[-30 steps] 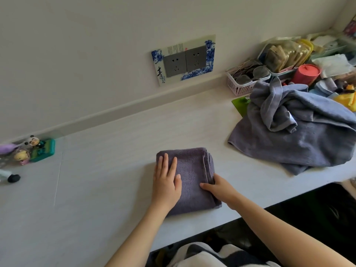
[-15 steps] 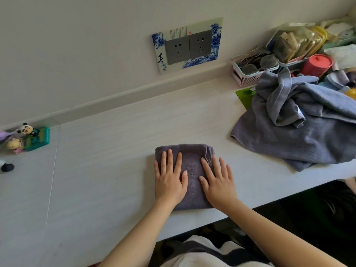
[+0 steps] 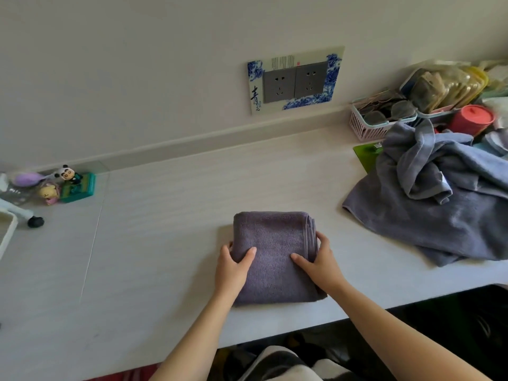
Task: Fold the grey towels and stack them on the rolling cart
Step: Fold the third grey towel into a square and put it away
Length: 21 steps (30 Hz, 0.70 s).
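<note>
The folded towel is lying on the counter close to its near edge, directly in front of the person, with its long axis running away from the body toward the wall. Both hands are clasping it at the same moment: the left hand is gripping the left side, thumb on top and fingers tucked at the edge, and the right hand is gripping the right side, where the stacked fold edges are showing. So the towel is sitting squarely between the 2 grips, neither hand nearer than the other, and a straight lift looks like the next step.

The cart is not showing anywhere in this view, so which way the towel must travel cannot be told. A white frame with a black wheel is peeking in at the far left, but I cannot tell what it belongs to.

A heap of unfolded towels is waiting at the right, well apart from the folded one.
</note>
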Motion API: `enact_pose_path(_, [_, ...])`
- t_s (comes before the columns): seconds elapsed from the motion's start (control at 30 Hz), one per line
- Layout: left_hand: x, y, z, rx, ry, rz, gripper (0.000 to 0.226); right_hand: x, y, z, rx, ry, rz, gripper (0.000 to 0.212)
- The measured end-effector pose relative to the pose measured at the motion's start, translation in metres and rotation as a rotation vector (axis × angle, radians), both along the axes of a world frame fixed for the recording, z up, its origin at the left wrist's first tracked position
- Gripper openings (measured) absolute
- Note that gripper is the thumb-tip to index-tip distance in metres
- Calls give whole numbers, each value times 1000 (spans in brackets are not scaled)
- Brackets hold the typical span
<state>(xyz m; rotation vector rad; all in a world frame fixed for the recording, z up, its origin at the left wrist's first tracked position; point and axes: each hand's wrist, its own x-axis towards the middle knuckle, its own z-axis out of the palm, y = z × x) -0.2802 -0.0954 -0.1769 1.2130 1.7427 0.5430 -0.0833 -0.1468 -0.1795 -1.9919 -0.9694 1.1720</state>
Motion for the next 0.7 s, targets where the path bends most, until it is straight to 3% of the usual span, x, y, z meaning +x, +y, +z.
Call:
enact_pose_path(0.13, [-23,8,8,-281,-379,68,65,-3,14,-3,-170,161,7,65])
enact_pose_path(0.27, [-48,8,16,-481,-586,105,45,-22,21,2,-181,314,78,59])
enact_pose_path(0.5, [-130,9,39,-397,-701,272,46,-102,47,32,-126,620,176,38])
enact_pose_path(0.7, [-239,21,72,-219,-723,381,43,-207,92,51,-111,693,335,67])
